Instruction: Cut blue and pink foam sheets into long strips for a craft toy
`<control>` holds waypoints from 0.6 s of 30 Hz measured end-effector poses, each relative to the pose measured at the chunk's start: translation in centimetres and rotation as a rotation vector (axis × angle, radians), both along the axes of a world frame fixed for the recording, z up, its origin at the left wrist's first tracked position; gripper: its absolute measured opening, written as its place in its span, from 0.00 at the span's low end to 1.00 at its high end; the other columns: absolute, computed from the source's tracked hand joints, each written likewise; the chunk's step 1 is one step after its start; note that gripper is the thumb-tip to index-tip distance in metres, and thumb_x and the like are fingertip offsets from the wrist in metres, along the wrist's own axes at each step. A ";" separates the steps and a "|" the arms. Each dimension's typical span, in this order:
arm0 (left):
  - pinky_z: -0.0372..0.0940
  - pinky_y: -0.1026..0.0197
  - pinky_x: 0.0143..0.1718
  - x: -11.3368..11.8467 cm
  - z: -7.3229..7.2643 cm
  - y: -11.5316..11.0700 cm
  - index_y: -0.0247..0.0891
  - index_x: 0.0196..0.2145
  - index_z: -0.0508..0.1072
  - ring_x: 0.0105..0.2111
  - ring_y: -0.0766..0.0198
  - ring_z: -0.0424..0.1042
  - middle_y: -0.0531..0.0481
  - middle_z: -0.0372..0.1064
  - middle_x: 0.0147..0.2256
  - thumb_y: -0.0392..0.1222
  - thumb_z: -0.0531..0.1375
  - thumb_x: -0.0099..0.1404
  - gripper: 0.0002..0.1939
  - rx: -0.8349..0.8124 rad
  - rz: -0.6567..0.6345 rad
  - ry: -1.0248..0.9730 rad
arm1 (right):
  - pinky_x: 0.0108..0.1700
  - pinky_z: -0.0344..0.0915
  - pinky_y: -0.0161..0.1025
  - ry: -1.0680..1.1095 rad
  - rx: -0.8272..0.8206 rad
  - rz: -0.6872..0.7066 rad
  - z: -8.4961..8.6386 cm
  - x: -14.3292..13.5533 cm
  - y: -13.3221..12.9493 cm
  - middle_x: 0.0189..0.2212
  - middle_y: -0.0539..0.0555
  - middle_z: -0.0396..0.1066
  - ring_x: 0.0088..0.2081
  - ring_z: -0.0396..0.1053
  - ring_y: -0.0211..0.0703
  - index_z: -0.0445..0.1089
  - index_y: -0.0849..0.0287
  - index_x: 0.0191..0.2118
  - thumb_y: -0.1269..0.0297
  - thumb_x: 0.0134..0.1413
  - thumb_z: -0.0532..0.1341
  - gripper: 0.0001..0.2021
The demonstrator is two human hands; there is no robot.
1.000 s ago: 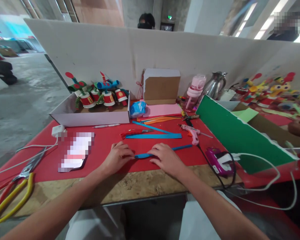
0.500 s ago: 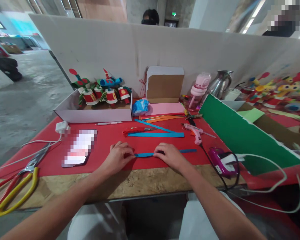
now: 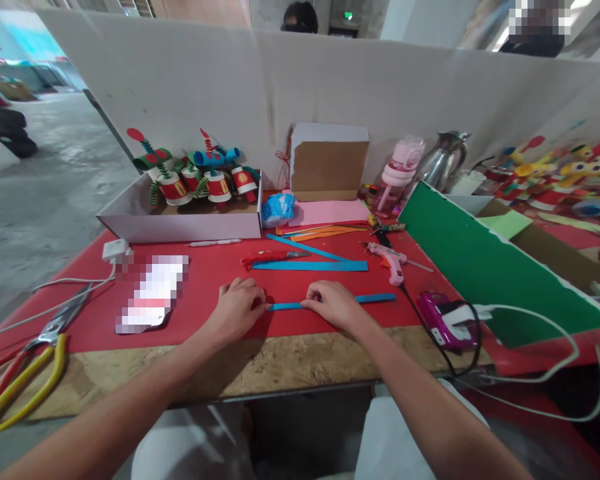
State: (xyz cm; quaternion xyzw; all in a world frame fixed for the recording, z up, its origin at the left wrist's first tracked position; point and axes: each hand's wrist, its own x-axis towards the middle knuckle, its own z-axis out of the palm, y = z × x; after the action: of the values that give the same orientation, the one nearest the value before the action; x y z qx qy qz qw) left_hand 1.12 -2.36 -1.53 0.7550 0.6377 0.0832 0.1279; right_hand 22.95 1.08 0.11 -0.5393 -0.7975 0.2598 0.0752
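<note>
A narrow blue paper strip [image 3: 286,307] lies along the red table cover near the front edge, between and beyond my hands. At its left end, my left hand [image 3: 241,303] is closed, thumb and fingertips pinching the strip. My right hand [image 3: 333,303] pinches the same strip further along, and the strip's free end shows past it on the right. Just behind are more blue paper strips [image 3: 310,266], one flat and one slanting. Red-handled scissors [image 3: 275,257], partly hard to make out, rest by them. A pink glue gun [image 3: 391,260] lies to the right.
A white box [image 3: 180,228] with cup figures stands at back left. A phone [image 3: 153,293] and large shears [image 3: 50,340] lie left. On the right are a purple device [image 3: 445,323] with cables and a green-sided box [image 3: 490,273]. Orange strips [image 3: 330,232] lie behind.
The stretch of strip between my hands now looks narrower, and my right hand has shifted slightly left along it. The whole view has tilted a little.
</note>
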 end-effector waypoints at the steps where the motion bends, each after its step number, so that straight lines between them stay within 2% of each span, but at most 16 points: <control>1: 0.56 0.55 0.40 0.1 0.1 0.0 0.40 0.28 0.73 0.42 0.55 0.65 0.49 0.72 0.35 0.42 0.59 0.64 0.08 -0.006 -0.004 0.015 | 0.31 0.54 0.34 -0.012 -0.008 -0.011 0.1 -0.1 0.0 0.31 0.51 0.75 0.34 0.69 0.39 0.73 0.58 0.29 0.64 0.55 0.67 0.06; 10: 0.57 0.54 0.38 0.3 0.3 0.0 0.39 0.29 0.73 0.42 0.52 0.66 0.46 0.70 0.36 0.41 0.56 0.65 0.09 -0.025 -0.029 0.100 | 0.30 0.51 0.34 -0.065 0.013 -0.030 0.1 -0.5 -0.2 0.30 0.49 0.73 0.33 0.68 0.38 0.69 0.57 0.32 0.66 0.57 0.66 0.05; 13: 0.58 0.53 0.41 0.4 0.3 -0.3 0.41 0.37 0.75 0.44 0.52 0.66 0.46 0.70 0.40 0.39 0.54 0.66 0.08 0.030 -0.051 0.119 | 0.30 0.50 0.34 -0.060 0.039 -0.014 0.2 -0.5 -0.4 0.30 0.48 0.72 0.32 0.66 0.38 0.68 0.56 0.34 0.67 0.57 0.66 0.06; 16: 0.56 0.49 0.49 0.3 0.5 -0.7 0.53 0.53 0.71 0.48 0.53 0.64 0.46 0.67 0.50 0.37 0.53 0.68 0.18 0.171 -0.236 0.158 | 0.31 0.50 0.35 -0.059 0.056 0.003 0.3 -0.5 -0.6 0.31 0.48 0.71 0.33 0.66 0.38 0.67 0.56 0.34 0.67 0.57 0.66 0.06; 18: 0.52 0.45 0.54 0.1 0.7 -0.9 0.62 0.58 0.66 0.51 0.52 0.62 0.48 0.63 0.56 0.39 0.53 0.69 0.23 0.235 -0.399 0.217 | 0.33 0.52 0.35 -0.056 0.071 0.027 0.2 -0.4 -0.6 0.32 0.49 0.71 0.34 0.66 0.39 0.67 0.57 0.34 0.68 0.58 0.65 0.06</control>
State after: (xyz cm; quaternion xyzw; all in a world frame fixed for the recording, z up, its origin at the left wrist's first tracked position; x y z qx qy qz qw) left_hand 1.26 -3.27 -0.83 0.8800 0.4722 0.0482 -0.0160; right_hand 22.58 0.50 0.35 -0.5327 -0.8151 0.2170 0.0685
